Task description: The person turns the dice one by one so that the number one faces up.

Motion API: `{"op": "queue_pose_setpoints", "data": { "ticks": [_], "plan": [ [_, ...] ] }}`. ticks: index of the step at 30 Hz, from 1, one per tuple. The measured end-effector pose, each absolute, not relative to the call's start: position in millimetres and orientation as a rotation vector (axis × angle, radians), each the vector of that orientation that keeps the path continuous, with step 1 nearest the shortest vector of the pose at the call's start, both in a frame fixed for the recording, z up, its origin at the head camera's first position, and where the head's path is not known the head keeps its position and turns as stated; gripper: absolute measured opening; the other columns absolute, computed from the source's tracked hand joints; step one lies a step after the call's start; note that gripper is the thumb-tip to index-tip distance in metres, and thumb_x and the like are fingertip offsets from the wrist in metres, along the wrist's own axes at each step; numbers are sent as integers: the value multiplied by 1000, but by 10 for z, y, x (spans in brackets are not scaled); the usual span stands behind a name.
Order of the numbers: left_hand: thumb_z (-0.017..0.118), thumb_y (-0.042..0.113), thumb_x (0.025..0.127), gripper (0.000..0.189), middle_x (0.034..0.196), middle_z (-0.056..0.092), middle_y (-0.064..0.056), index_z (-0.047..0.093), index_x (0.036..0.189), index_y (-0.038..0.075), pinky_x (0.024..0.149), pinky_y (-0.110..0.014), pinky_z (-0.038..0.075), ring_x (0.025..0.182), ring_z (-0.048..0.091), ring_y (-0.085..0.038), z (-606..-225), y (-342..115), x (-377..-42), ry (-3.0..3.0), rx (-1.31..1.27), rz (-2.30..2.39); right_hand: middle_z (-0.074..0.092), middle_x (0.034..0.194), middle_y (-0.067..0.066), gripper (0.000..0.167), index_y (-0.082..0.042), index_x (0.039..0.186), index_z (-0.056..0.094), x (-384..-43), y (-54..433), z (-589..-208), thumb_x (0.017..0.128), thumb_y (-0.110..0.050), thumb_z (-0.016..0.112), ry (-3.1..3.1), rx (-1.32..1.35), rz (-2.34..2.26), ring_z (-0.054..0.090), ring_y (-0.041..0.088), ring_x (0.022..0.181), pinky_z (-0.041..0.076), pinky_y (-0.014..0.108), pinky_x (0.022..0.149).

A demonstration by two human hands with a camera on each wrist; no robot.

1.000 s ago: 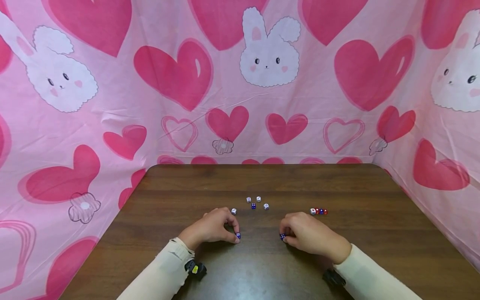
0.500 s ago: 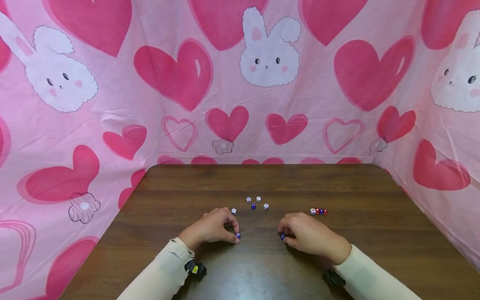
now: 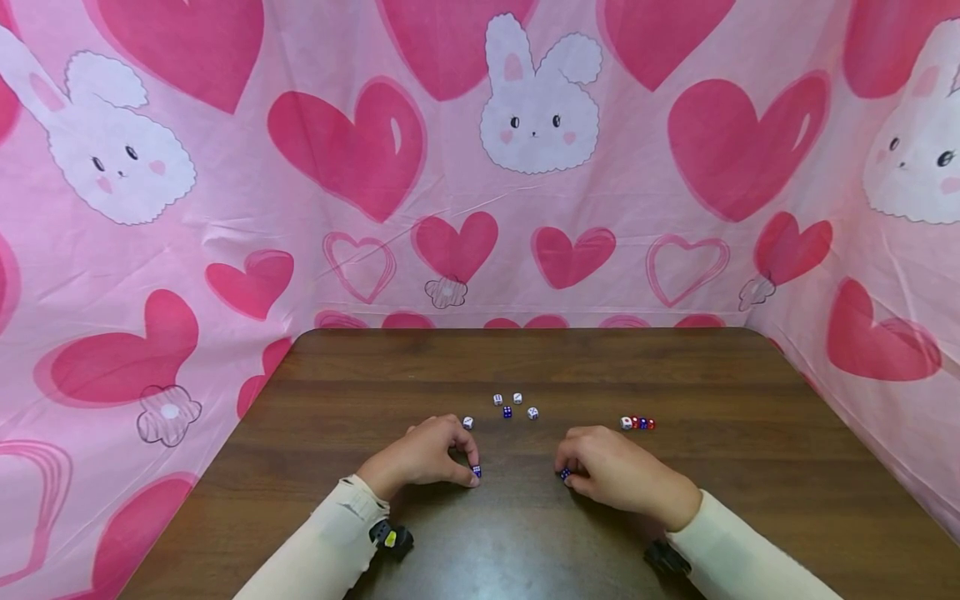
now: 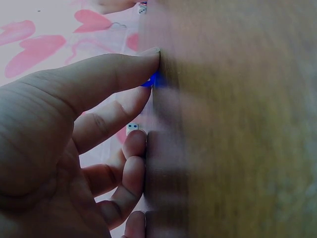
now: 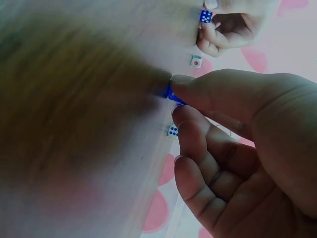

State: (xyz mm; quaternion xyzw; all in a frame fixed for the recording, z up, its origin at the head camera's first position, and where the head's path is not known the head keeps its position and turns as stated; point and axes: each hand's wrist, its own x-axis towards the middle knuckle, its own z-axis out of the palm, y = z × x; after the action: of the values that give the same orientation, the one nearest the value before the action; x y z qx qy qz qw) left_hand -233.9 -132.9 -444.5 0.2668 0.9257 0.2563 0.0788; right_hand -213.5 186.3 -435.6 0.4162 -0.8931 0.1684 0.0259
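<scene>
My left hand (image 3: 423, 450) rests low over the brown table (image 3: 480, 358), its thumb and index finger pinching a blue die (image 3: 476, 472) with white dots at the tabletop. Across from it, my right hand (image 3: 622, 467) pinches another blue die (image 3: 565, 473) between thumb and fingers. The right wrist view shows that blue die (image 5: 175, 96) mostly covered by the thumb tip. Only a sliver of the left hand's blue die (image 4: 150, 80) shows in the left wrist view. A white die (image 3: 468, 423) lies just beyond the left hand's fingers.
Beyond the hands lie a loose blue die (image 3: 507, 412) and white dice, among them one white die (image 3: 532, 412). Farther right, a white die (image 3: 626, 422) and a red die (image 3: 635, 422) stand in a short row with a blue and another red die. Pink heart-patterned cloth (image 3: 450, 192) surrounds the table.
The right hand's fingers have shifted very slightly to the left around their blue die. My left hand and the loose dice stay in place.
</scene>
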Motion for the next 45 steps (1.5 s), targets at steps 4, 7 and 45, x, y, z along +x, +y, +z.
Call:
{"op": "queue_pose_setpoints", "data": {
  "ticks": [4, 7, 45],
  "plan": [
    [93, 36, 73, 22, 89, 63, 11, 72, 74, 33, 82, -52, 33, 92, 54, -8, -4443, -1325, -2337, 2767, 799, 772, 69, 91, -9, 13, -19, 92, 75, -2145, 1870, -4363, 87, -9, 82, -2762, 1288, 531, 62, 0, 81, 54, 23, 70],
    [93, 36, 74, 22, 90, 63, 11, 72, 74, 34, 82, -51, 33, 92, 54, -8, -4444, -1325, -2338, 2764, 799, 773, 71, 90, -10, 12, -19, 92, 74, -2153, 1876, -4366, 87, -10, 82, -2756, 1292, 548, 62, -1, 80, 54, 22, 69],
    [93, 35, 75, 22, 89, 62, 12, 71, 75, 33, 87, -58, 33, 93, 53, -9, -4432, -1334, -2332, 2739, 779, 789, 67, 83, -12, 14, -15, 96, 74, -2208, 1924, -4340, 87, -13, 83, -2884, 1190, 634, 57, -3, 73, 52, 23, 66]
  ]
}}
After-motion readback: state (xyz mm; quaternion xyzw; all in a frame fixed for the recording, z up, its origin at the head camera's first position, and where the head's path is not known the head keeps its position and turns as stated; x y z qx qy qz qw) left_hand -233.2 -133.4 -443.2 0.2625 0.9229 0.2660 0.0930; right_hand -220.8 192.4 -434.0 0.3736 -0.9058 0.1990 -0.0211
